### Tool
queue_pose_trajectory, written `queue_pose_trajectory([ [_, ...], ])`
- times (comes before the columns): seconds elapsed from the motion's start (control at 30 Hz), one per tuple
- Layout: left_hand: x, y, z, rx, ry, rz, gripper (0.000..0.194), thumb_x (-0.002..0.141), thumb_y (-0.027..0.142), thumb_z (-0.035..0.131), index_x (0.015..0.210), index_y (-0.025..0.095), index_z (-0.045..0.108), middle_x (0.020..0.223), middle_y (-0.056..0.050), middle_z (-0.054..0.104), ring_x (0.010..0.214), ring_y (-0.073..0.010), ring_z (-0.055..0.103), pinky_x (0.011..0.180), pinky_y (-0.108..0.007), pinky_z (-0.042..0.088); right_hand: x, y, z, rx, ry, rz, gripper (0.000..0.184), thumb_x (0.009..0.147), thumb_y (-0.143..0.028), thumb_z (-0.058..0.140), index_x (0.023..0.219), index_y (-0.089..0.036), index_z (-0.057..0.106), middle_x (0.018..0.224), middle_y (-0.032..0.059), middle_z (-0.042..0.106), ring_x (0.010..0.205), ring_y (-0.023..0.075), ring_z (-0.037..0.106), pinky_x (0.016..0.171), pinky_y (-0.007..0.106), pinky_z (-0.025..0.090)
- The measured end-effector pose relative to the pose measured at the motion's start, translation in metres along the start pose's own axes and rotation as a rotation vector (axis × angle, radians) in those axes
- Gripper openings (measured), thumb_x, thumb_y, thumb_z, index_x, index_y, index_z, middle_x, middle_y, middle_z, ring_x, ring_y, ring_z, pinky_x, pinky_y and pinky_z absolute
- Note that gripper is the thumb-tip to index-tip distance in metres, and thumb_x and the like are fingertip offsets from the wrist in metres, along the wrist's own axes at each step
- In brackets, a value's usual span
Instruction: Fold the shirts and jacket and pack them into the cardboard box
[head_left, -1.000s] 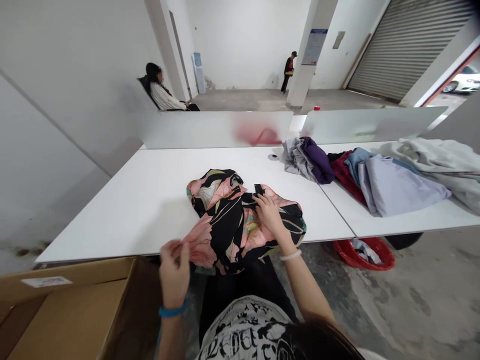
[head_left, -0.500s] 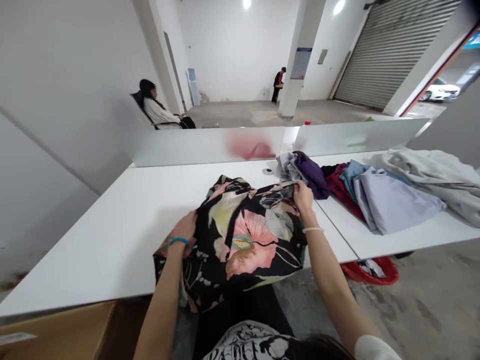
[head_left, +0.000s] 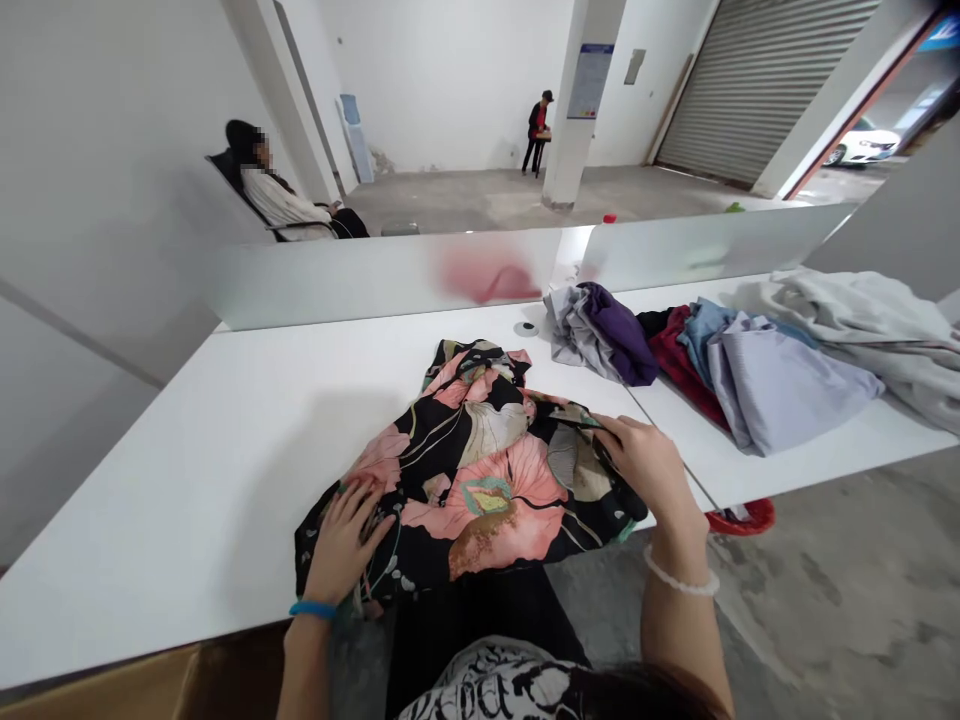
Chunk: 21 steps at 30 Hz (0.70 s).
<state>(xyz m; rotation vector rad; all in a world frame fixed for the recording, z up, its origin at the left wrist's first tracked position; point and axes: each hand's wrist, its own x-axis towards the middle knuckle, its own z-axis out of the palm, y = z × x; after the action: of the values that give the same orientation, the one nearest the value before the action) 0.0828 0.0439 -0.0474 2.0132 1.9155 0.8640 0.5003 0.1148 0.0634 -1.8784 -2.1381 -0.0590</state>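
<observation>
A flowered garment [head_left: 487, 490], black with pink and cream blooms, lies loosely spread at the near edge of the white surface [head_left: 247, 430], its lower hem reaching just over that edge. Its far end is bunched in folds. The left hand [head_left: 345, 540] rests palm down on the garment's left part, fingers spread apart and pressed on the cloth. The right hand [head_left: 649, 465] has its fingers closed narrowly on the cloth at the upper right edge. A blue band [head_left: 313, 609] circles the left wrist and a white bracelet [head_left: 682, 578] the right.

Beyond the garment to the right lie a grey cloth [head_left: 577, 330] and a purple cloth [head_left: 622, 335], touching, then a dark red cloth [head_left: 675, 355], a pale folded shirt [head_left: 787, 385] and a whitish heap [head_left: 870, 310]. A frosted panel [head_left: 337, 280] stands along the far edge. Below the surface, a red bin [head_left: 765, 517] shows at right and a cardboard box [head_left: 127, 685] at left. Farther back, one person [head_left: 281, 200] sits and another [head_left: 537, 125] stands.
</observation>
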Motion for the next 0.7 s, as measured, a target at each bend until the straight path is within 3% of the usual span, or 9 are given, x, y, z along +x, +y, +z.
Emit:
queue_pose_trajectory([
  [0.07,0.001,0.002,0.002,0.028,0.073,-0.020,0.037,0.081,0.052,0.049,0.094,0.022,0.065,0.115,-0.011,0.063,0.116,-0.0286,0.051,0.103,-0.047,0.035,-0.011,-0.016,-0.021,0.147,0.088,-0.031,0.031,0.093,-0.031,0.043,0.112,-0.022,0.066,0.092,0.0099,0.070,0.079,0.0229,0.066,0.066,0.031,0.046],
  [0.1,0.002,0.002,0.001,0.025,0.103,-0.039,0.036,0.081,0.053,0.048,0.085,0.022,0.064,0.105,-0.011,0.065,0.108,-0.0275,0.056,0.098,-0.045,0.040,-0.017,-0.023,-0.031,0.263,0.063,-0.115,0.032,0.094,-0.032,0.042,0.114,-0.021,0.065,0.095,0.0098,0.070,0.081,0.0219,0.066,0.069,0.030,0.047],
  [0.13,0.002,0.002,-0.002,0.016,0.122,-0.063,0.036,0.080,0.054,0.048,0.077,0.022,0.062,0.094,-0.009,0.066,0.098,-0.0261,0.059,0.093,-0.043,0.044,-0.024,-0.030,-0.039,0.389,-0.028,-0.263,0.033,0.095,-0.033,0.042,0.116,-0.021,0.064,0.097,0.0093,0.070,0.084,0.0205,0.066,0.072,0.029,0.048],
  [0.23,0.000,0.004,-0.015,0.012,0.127,-0.178,0.037,0.078,0.057,0.049,0.065,0.023,0.054,0.065,-0.002,0.060,0.069,-0.0208,0.058,0.085,-0.041,0.046,-0.039,-0.044,-0.051,0.718,-0.490,-0.836,0.033,0.094,-0.036,0.046,0.121,-0.022,0.061,0.099,0.0061,0.071,0.086,0.0157,0.066,0.076,0.024,0.049],
  [0.27,-0.002,0.006,-0.020,0.023,0.124,-0.218,0.036,0.078,0.056,0.049,0.064,0.023,0.053,0.059,0.000,0.058,0.064,-0.0197,0.057,0.087,-0.041,0.045,-0.040,-0.046,-0.049,0.773,-0.563,-0.894,0.034,0.095,-0.036,0.046,0.123,-0.023,0.060,0.098,0.0052,0.071,0.086,0.0147,0.066,0.076,0.023,0.049],
  [0.3,-0.003,0.009,-0.024,0.043,0.136,-0.257,0.035,0.078,0.054,0.048,0.064,0.023,0.054,0.057,0.001,0.058,0.063,-0.0193,0.057,0.089,-0.042,0.044,-0.039,-0.045,-0.042,0.788,-0.553,-0.842,0.035,0.095,-0.036,0.044,0.125,-0.023,0.058,0.099,0.0050,0.070,0.086,0.0145,0.065,0.076,0.024,0.050],
  [0.43,0.007,0.024,-0.031,0.051,0.244,-0.372,0.033,0.083,0.050,0.041,0.071,0.023,0.055,0.071,-0.003,0.065,0.073,-0.0217,0.061,0.081,-0.039,0.047,-0.014,-0.032,0.016,0.492,-0.215,-0.287,0.035,0.096,-0.032,0.039,0.125,-0.021,0.057,0.103,0.0098,0.067,0.093,0.0212,0.062,0.083,0.035,0.048],
  [0.57,0.049,0.045,-0.007,-0.162,0.184,-0.276,0.034,0.084,0.048,0.046,0.102,0.021,0.057,0.100,-0.007,0.067,0.095,-0.0234,0.062,0.084,-0.037,0.049,0.018,-0.035,0.084,0.300,-0.116,-0.169,0.039,0.091,-0.028,0.047,0.128,-0.015,0.053,0.115,0.0161,0.060,0.106,0.0263,0.056,0.089,0.039,0.044],
  [0.7,0.096,0.059,0.021,-0.243,0.198,-0.157,0.039,0.084,0.042,0.057,0.115,0.019,0.056,0.118,-0.012,0.060,0.107,-0.0244,0.057,0.090,-0.042,0.048,0.038,-0.048,0.115,0.271,-0.193,-0.079,0.035,0.087,-0.029,0.053,0.121,-0.019,0.056,0.094,0.0111,0.066,0.087,0.0239,0.061,0.077,0.033,0.045],
])
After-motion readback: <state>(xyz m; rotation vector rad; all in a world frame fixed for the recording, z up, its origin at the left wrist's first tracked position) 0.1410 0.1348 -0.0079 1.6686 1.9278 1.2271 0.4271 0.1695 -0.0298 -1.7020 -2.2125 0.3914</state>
